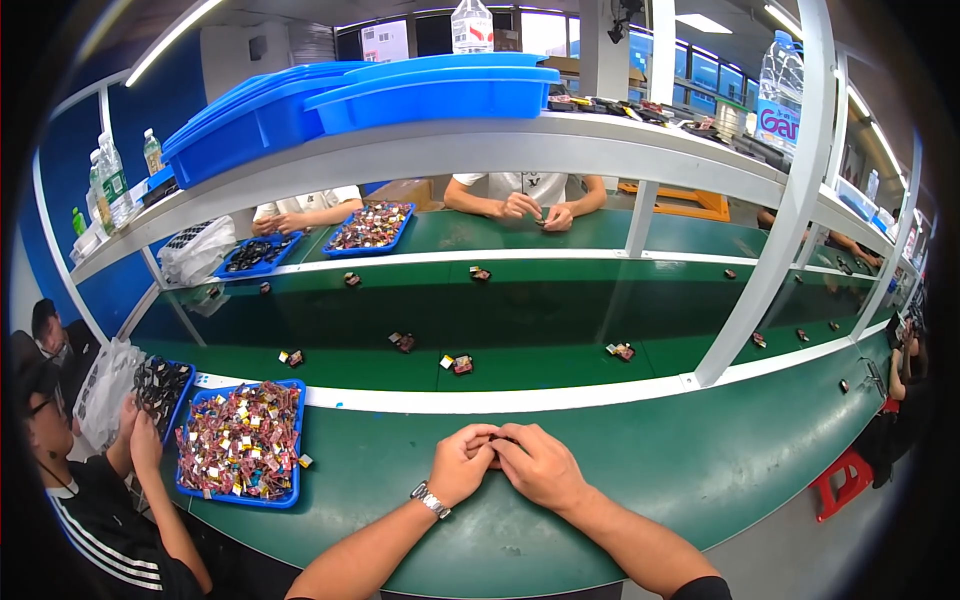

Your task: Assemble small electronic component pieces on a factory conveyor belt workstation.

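Hands point(541, 467) hold a mostly hidden dark piece point(497, 439).

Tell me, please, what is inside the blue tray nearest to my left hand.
The blue tray holds a heap of small parts, mostly reddish, with white and yellow pieces. The heap covers the tray's bottom, so what lies underneath cannot be seen.

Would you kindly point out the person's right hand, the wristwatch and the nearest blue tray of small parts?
Right hand point(545, 467): head view, back of the hand.
Wristwatch point(434, 503): head view, metal band.
Blue tray point(301, 425): head view, right-hand rim.
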`<state>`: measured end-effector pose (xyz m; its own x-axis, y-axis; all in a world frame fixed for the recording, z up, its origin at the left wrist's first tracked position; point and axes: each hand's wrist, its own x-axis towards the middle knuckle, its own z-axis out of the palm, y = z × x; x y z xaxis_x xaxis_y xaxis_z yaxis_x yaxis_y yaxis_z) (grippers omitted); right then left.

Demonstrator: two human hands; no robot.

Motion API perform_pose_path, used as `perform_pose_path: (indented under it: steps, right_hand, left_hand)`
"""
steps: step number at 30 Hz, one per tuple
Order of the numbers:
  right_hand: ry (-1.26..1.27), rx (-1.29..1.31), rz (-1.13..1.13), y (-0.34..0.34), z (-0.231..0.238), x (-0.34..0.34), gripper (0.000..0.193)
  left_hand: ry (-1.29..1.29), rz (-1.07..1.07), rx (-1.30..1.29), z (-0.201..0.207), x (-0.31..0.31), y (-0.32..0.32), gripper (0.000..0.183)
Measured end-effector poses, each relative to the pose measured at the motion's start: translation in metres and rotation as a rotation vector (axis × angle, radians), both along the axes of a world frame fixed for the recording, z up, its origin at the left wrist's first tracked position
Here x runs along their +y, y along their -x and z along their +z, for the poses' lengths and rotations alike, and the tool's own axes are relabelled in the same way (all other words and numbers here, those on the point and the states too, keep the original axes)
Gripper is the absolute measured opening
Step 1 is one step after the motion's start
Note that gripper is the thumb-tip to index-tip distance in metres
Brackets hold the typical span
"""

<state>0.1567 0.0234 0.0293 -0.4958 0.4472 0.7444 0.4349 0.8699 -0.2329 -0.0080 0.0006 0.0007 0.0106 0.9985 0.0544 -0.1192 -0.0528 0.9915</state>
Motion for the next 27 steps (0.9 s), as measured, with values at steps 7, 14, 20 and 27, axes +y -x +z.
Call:
perform_pose_path:
  steps: [7, 14, 20, 27]
  right_hand:
    - [-0.015, 0.005, 0.002, 0.0052, 0.0009, -0.0032, 0.028]
    - [-0.041, 0.008, -0.116, -0.0003, 0.0031, 0.0010, 0.023]
    - [-0.023, 0.001, -0.080, 0.0029, -0.0036, 0.0037, 0.021]
    - [-0.095, -0.053, -0.057, 0.0065, -0.0039, 0.0040, 0.019]
  left_hand:
    - [-0.022, 0.051, 0.097, 0.0011, 0.0010, 0.0008, 0.021]
    - [-0.018, -0.064, -0.061, -0.0026, 0.0030, 0.0042, 0.027]
    - [-0.003, -0.062, -0.002, -0.0060, 0.0036, 0.0055, 0.028]
    - [-0.005, -0.023, -0.015, -0.0064, 0.0026, 0.0054, 0.027]
